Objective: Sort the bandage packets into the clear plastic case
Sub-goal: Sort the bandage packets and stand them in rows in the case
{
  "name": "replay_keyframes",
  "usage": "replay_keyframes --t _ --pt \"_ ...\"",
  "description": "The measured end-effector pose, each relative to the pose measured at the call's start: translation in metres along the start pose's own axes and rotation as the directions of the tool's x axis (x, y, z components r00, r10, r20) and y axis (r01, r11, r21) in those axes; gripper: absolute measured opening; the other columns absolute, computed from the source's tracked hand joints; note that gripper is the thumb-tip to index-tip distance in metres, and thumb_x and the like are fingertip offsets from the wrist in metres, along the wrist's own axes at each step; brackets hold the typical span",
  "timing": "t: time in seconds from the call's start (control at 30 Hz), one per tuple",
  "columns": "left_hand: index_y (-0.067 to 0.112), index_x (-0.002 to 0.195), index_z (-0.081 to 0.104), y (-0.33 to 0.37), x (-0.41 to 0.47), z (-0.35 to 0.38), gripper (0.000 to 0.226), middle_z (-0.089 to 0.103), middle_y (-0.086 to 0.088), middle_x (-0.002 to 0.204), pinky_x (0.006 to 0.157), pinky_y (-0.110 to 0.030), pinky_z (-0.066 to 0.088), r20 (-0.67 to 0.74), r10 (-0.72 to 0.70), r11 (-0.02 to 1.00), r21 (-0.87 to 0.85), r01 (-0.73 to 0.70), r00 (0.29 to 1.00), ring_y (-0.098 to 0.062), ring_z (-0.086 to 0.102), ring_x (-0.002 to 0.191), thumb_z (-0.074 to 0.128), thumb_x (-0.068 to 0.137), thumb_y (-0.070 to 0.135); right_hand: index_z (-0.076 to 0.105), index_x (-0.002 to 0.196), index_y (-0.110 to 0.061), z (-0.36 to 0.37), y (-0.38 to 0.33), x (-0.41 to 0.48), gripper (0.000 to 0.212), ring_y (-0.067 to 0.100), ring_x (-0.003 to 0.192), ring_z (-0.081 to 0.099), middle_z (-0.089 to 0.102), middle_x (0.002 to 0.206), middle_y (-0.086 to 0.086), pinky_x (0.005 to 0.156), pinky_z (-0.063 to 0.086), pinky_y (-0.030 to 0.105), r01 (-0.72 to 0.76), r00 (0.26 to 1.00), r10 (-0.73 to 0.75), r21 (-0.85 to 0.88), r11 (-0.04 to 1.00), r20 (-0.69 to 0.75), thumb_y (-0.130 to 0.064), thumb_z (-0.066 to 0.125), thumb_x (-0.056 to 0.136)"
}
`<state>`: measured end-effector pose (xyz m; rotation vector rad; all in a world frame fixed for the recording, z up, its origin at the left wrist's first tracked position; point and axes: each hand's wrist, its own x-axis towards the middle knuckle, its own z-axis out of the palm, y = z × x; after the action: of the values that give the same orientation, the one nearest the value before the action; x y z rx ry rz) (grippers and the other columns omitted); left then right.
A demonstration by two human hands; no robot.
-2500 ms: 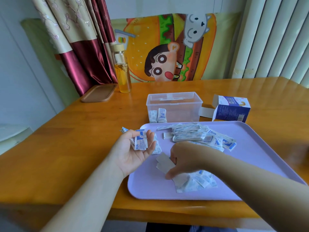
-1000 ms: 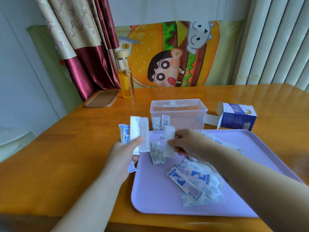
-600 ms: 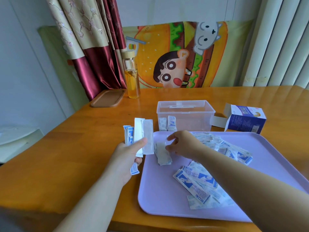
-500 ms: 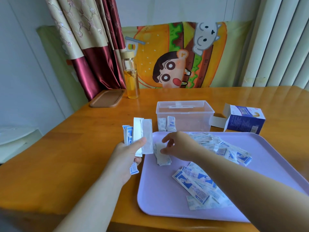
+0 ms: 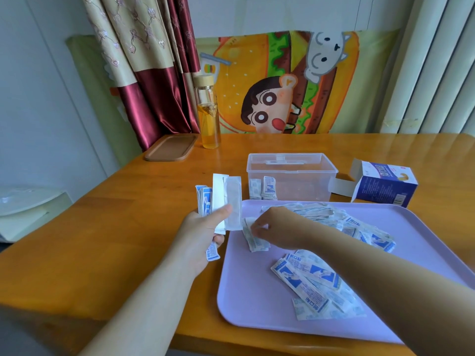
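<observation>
A person sits at a wooden table with a lilac tray (image 5: 257,309) in front of them. Just beyond the tray's far edge stands one clear plastic case (image 5: 291,173), open-topped, its long side running left to right. Two short stacks of packets (image 5: 262,188) stand upright in the end of it nearest the tray's left corner.

The left hand (image 5: 203,231) hovers just off the tray's left edge. It grips a fan of packets held upright: two long white packets (image 5: 227,199) under the thumb and a wad of blue-printed packets (image 5: 203,201), too tightly bunched to count.

The right hand (image 5: 276,227) is over the tray's far-left part, fingertips bent down onto a small heap (image 5: 257,241) whose strips point away from the person. Whether it has pinched one is unclear. This hand is the nearer to the case, straight ahead of it.

Two more loose heaps lie on the tray: one near its front (image 5: 313,286), one along its far right (image 5: 359,227). One opened cardboard box (image 5: 383,186) sits beyond the tray's far-right edge.
</observation>
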<state>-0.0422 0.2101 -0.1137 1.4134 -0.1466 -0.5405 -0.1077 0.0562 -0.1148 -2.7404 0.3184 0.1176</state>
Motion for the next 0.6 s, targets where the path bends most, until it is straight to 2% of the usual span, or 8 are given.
replay_keyframes --t 0.07,0.17,0.23,0.3,0.37,0.47,0.53,0.6 --pt "0.018 0.104 0.062 0.001 0.001 0.0 0.025 0.067 -0.008 0.093 0.04 -0.014 0.035 0.001 0.006 1.0 -0.007 -0.006 1.0 -0.01 0.044 0.055 0.071 0.082 0.025 0.065 0.097 0.003 0.0 0.002 0.005 0.035 0.027 0.067 0.051 0.066 0.099 0.022 0.065 0.042 0.032 -0.015 0.994 0.007 -0.077 0.997 -0.105 -0.021 0.04 0.096" --pt "0.017 0.106 0.062 0.003 0.0 -0.001 0.027 0.066 -0.01 0.096 0.039 -0.014 0.035 -0.012 0.011 1.0 -0.016 -0.011 1.0 -0.01 0.044 0.055 0.071 0.082 0.025 0.068 0.091 -0.007 -0.014 0.007 0.007 0.028 0.029 0.073 0.062 0.07 0.089 0.014 0.066 0.051 0.035 -0.025 0.943 -0.018 -0.126 0.992 -0.332 -0.017 0.043 0.095" --pt "0.016 0.108 0.062 0.003 0.001 -0.003 0.028 0.066 -0.01 0.097 0.039 -0.014 0.035 -0.014 0.016 1.0 -0.027 -0.016 1.0 -0.011 0.044 0.055 0.071 0.082 0.024 0.07 0.094 -0.011 -0.032 0.006 0.005 0.024 0.025 0.075 0.064 0.071 0.087 0.006 0.062 0.048 0.029 0.019 0.882 -0.033 -0.035 0.999 -0.471 -0.013 0.047 0.094" --pt "0.017 0.109 0.061 0.004 0.001 -0.005 0.03 0.065 -0.01 0.098 0.039 -0.014 0.035 -0.018 0.019 0.999 -0.034 -0.019 1.0 -0.011 0.044 0.055 0.071 0.082 0.024 0.07 0.096 -0.013 -0.05 0.003 0.002 0.023 0.013 0.063 0.058 0.064 0.081 0.0 0.049 0.04 0.014 0.076 0.866 -0.021 0.09 0.993 -0.5 -0.007 0.048 0.091" --pt "0.018 0.108 0.061 0.005 0.002 -0.006 0.028 0.065 -0.009 0.096 0.039 -0.014 0.035 -0.022 0.016 0.999 -0.051 -0.017 1.0 -0.011 0.043 0.056 0.071 0.082 0.023 0.067 0.1 -0.015 -0.061 0.002 0.002 0.021 0.005 0.058 0.051 0.062 0.083 0.0 0.045 0.034 0.008 0.097 0.902 -0.003 0.195 0.976 -0.432 -0.007 0.052 0.088" --pt "0.02 0.101 0.062 0.005 0.001 -0.006 0.02 0.065 -0.008 0.093 0.04 -0.014 0.034 -0.017 0.011 0.998 -0.059 -0.012 1.0 -0.01 0.043 0.057 0.07 0.082 0.023 0.057 0.119 -0.017 -0.058 -0.001 0.004 0.037 0.009 0.067 0.054 0.06 0.089 -0.001 0.054 0.039 0.017 -0.029 0.99 0.072 0.319 0.947 -0.123 -0.01 0.06 0.083" --pt "0.018 0.105 0.062 0.004 0.0 -0.005 0.025 0.066 -0.01 0.096 0.039 -0.014 0.034 -0.006 0.009 0.999 -0.039 -0.01 1.0 -0.01 0.043 0.056 0.071 0.082 0.023 0.05 0.127 -0.018 -0.045 -0.004 0.007 0.044 0.011 0.067 0.056 0.061 0.09 -0.001 0.058 0.043 0.019 -0.088 0.996 0.082 0.238 0.967 0.032 -0.01 0.059 0.085" --pt "0.016 0.108 0.062 0.001 -0.001 -0.005 0.028 0.067 -0.01 0.098 0.039 -0.014 0.035 -0.006 0.006 1.0 -0.016 -0.006 1.0 -0.01 0.044 0.056 0.071 0.082 0.024 0.044 0.134 -0.016 -0.031 -0.001 0.013 0.047 0.018 0.08 0.061 0.062 0.111 0.005 0.071 0.047 0.024 -0.074 0.997 0.074 0.167 0.983 0.004 -0.011 0.056 0.088"
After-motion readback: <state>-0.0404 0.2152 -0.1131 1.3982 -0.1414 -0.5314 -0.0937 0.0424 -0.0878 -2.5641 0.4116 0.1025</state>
